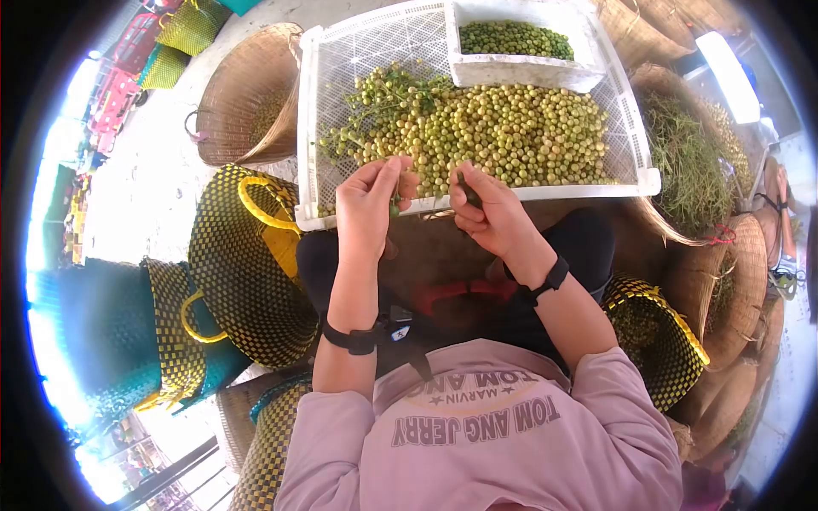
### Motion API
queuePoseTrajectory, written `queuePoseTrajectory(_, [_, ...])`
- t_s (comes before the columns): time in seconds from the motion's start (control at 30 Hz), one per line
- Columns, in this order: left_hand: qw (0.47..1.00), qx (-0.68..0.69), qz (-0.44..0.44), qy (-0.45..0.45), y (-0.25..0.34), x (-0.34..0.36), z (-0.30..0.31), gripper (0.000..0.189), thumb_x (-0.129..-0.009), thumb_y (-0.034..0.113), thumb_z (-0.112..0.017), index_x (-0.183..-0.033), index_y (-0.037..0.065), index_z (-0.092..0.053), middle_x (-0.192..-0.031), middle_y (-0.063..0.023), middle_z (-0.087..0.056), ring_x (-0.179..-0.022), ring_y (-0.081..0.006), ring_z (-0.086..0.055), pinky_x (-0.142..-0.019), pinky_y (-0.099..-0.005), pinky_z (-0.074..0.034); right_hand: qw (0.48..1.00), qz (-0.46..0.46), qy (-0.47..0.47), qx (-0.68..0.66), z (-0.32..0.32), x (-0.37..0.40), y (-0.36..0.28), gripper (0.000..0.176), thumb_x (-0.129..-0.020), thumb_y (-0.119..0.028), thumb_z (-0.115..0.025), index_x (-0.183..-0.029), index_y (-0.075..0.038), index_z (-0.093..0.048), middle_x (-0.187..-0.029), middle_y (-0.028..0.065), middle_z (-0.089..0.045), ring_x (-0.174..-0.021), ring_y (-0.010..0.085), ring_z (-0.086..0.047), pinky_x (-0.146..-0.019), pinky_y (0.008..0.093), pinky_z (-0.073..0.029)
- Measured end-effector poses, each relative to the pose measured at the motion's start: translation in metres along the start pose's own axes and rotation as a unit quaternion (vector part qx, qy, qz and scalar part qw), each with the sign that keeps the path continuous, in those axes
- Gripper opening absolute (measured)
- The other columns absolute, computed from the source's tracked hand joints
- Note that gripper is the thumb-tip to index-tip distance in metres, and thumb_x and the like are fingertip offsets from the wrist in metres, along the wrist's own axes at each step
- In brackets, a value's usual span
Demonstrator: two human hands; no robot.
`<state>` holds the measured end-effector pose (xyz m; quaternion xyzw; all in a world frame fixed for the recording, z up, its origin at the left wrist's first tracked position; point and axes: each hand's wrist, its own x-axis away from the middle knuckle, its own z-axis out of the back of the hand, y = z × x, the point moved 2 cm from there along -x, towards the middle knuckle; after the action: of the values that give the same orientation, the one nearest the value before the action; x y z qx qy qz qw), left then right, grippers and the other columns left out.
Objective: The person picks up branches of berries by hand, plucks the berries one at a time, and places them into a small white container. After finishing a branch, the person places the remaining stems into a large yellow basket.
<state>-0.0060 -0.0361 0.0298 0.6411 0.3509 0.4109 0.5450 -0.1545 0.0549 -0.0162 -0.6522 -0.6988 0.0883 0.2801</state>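
My left hand (366, 200) is closed in a pinch at the front edge of a white mesh tray (319, 111). A small green sprig (394, 203) shows below its fingers. My right hand (494, 213) is closed around a small dark object (469, 191) whose kind I cannot make out. Both hands are apart, just in front of a heap of round yellow-green berries (503, 132) in the tray. Leafy stems with berries (383, 94) lie on the heap's left side. A white foam box (528, 75) of greener berries (515, 40) sits at the tray's back right.
Woven baskets surround me: a tan basket (243, 102) at back left, a black-and-yellow basket (243, 281) at left, and another (652, 341) at right. A basket of green stems (686, 162) stands right of the tray. Another person's arm (785, 209) shows at far right.
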Motion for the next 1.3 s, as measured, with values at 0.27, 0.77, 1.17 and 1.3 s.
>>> queuePoseTrajectory(0.27, [0.984,-0.135,0.071,-0.088,-0.010,0.010,-0.021,0.022,-0.091,0.023,-0.062,-0.094,0.003,-0.067,-0.075,0.0000,-0.065,-0.064,-0.0053,-0.058,-0.057,-0.0190,-0.046,1.000,0.023,0.015,0.012,0.005,-0.007,0.002,0.022,-0.096,-0.030,-0.051,-0.096,-0.008,-0.055,-0.065,-0.0034,-0.048,-0.045,0.0036,-0.031,-0.040,0.0185,-0.023])
queuePoseTrajectory(0.77, [0.997,-0.054,0.046,-0.036,-0.023,0.005,-0.025,0.015,-0.090,0.018,-0.061,-0.090,0.003,-0.064,-0.070,-0.0004,-0.063,-0.059,-0.0047,-0.055,-0.053,-0.0191,-0.042,0.999,0.045,0.025,-0.014,0.011,-0.011,0.006,0.028,-0.097,-0.035,-0.048,-0.088,-0.009,-0.055,-0.064,-0.0023,-0.050,-0.048,0.0039,-0.035,-0.041,0.0197,-0.024])
queuePoseTrajectory(1.17, [0.995,-0.093,0.014,-0.023,-0.022,0.003,-0.021,0.015,-0.089,0.016,-0.062,-0.090,0.001,-0.065,-0.071,-0.0020,-0.064,-0.059,-0.0062,-0.057,-0.053,-0.0191,-0.043,0.990,0.058,0.040,0.123,0.014,-0.014,0.007,0.021,-0.096,-0.027,-0.049,-0.090,-0.008,-0.054,-0.074,0.0006,-0.052,-0.048,0.0060,-0.034,-0.042,0.0202,-0.023])
queuePoseTrajectory(1.3, [0.999,0.022,0.014,0.025,-0.023,-0.005,-0.011,0.017,-0.089,0.017,-0.062,-0.093,0.001,-0.064,-0.074,-0.0040,-0.066,-0.062,-0.0076,-0.059,-0.053,-0.0194,-0.043,0.998,0.001,-0.029,0.054,0.013,-0.004,0.007,0.018,-0.097,-0.025,-0.048,-0.092,-0.008,-0.053,-0.074,0.0008,-0.053,-0.048,0.0050,-0.033,-0.042,0.0205,-0.023])
